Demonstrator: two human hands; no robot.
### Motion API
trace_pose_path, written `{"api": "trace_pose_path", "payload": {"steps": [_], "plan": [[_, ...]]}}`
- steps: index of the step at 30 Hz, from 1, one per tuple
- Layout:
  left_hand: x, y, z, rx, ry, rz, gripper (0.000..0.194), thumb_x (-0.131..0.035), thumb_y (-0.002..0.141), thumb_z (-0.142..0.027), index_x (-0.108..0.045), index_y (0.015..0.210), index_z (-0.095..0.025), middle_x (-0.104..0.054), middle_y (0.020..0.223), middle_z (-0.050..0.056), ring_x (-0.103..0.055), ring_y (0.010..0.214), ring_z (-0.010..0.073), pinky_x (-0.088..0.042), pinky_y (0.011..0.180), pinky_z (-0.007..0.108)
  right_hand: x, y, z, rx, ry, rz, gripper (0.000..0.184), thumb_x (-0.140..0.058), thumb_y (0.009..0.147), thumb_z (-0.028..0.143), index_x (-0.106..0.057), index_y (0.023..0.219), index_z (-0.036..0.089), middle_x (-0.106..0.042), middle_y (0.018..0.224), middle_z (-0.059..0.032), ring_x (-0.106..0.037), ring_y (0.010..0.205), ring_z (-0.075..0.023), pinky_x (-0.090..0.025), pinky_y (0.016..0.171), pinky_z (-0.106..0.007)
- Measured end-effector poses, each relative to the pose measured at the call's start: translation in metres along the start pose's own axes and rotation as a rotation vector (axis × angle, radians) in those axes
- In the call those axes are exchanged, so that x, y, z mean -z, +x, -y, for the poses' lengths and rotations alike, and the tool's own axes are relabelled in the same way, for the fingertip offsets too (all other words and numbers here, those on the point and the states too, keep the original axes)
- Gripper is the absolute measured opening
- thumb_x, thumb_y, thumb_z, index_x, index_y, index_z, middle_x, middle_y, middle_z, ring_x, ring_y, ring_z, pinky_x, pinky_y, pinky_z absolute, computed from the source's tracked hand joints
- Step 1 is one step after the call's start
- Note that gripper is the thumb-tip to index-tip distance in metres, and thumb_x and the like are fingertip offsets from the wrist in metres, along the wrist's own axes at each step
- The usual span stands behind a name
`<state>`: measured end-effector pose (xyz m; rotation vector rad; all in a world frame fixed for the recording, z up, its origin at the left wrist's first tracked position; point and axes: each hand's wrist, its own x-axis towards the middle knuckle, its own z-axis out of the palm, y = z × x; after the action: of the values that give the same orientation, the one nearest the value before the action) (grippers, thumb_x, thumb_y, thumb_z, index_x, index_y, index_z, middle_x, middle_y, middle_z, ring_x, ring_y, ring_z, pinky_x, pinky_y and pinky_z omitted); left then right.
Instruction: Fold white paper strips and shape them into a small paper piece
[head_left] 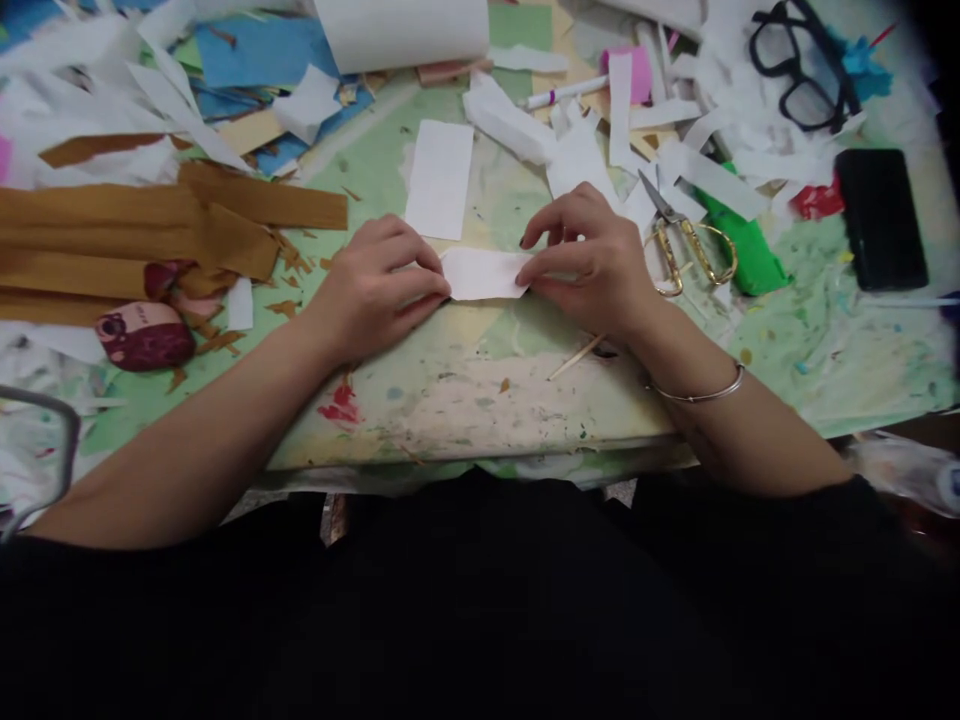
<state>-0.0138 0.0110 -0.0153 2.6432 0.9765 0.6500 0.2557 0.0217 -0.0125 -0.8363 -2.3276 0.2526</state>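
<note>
A small white piece of paper (484, 275) lies between my hands near the front of the table. My left hand (382, 280) pinches its left end, thumb and fingers pressed together. At the right end, my right hand (585, 260) grips the paper's edge between thumb and a finger, its other fingers curled above. Just behind is a larger white paper rectangle (440, 180), flat on the table. Gold-handled scissors (686, 235) rest to the right of my right hand, blades pointing away.
Brown crepe paper (135, 240) and a dark red patterned mouse-shaped object (145, 335) lie left. White scraps (517, 125) and blue sheets (262, 50) cover the back. On the right are a black phone (881, 220), black glasses (802, 65) and green crepe paper (750, 250).
</note>
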Motion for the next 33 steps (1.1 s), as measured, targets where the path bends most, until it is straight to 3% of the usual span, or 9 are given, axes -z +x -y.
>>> {"api": "trace_pose_path", "payload": {"steps": [4,8,16,23,28,33], "plan": [[-0.001,-0.007,0.0,-0.17,0.22,-0.117,0.019,-0.055,0.091,-0.031,-0.065,0.084,-0.017,-0.067,0.091,0.002,-0.053,0.095,0.0194,-0.04,0.087,0.042,-0.005,-0.002,0.0,-0.007,-0.005,-0.091,0.014,-0.064,0.083,0.022,-0.075,0.075,0.025,-0.057,0.077,-0.007,-0.047,0.075,-0.0192,-0.042,0.064,-0.036],[-0.002,-0.016,-0.005,-0.274,0.319,-0.146,0.006,-0.062,0.085,-0.024,-0.066,0.083,-0.02,-0.069,0.087,0.0,-0.057,0.088,0.0206,-0.041,0.077,0.039,-0.01,-0.005,0.001,-0.002,0.075,0.024,0.014,-0.06,0.085,0.022,-0.072,0.079,0.024,-0.059,0.081,-0.0044,-0.049,0.078,-0.0181,-0.043,0.069,-0.035],[-0.002,-0.016,-0.008,-0.106,0.102,-0.162,0.007,-0.061,0.086,-0.023,-0.066,0.091,-0.022,-0.069,0.082,0.002,-0.06,0.081,0.017,-0.049,0.075,0.032,-0.005,-0.012,0.011,-0.018,0.015,-0.01,0.017,-0.06,0.082,0.015,-0.065,0.093,0.025,-0.058,0.105,-0.0042,-0.045,0.095,-0.0218,-0.043,0.081,-0.041],[0.003,-0.015,-0.009,-0.045,-0.009,-0.097,0.008,-0.06,0.086,-0.023,-0.067,0.083,-0.024,-0.068,0.084,0.002,-0.057,0.082,0.017,-0.049,0.077,0.034,-0.001,-0.012,0.018,-0.084,0.063,0.03,0.011,-0.06,0.082,0.014,-0.063,0.082,0.025,-0.058,0.099,-0.0046,-0.048,0.092,-0.0212,-0.043,0.077,-0.039],[0.002,-0.02,-0.014,0.018,0.046,-0.162,0.008,-0.062,0.085,-0.025,-0.069,0.081,-0.024,-0.064,0.087,0.005,-0.054,0.084,0.0199,-0.049,0.074,0.037,-0.002,-0.012,0.018,-0.171,0.142,0.019,0.012,-0.061,0.081,0.016,-0.067,0.079,0.025,-0.058,0.089,-0.0051,-0.049,0.087,-0.0211,-0.044,0.071,-0.038],[0.0,-0.022,-0.018,0.005,0.02,-0.177,0.009,-0.062,0.085,-0.019,-0.07,0.086,-0.022,-0.067,0.086,0.005,-0.055,0.083,0.0181,-0.049,0.074,0.035,-0.002,-0.012,0.016,-0.204,0.165,0.041,0.011,-0.061,0.08,0.015,-0.069,0.078,0.023,-0.057,0.087,-0.0056,-0.051,0.086,-0.0204,-0.045,0.073,-0.037]]}}
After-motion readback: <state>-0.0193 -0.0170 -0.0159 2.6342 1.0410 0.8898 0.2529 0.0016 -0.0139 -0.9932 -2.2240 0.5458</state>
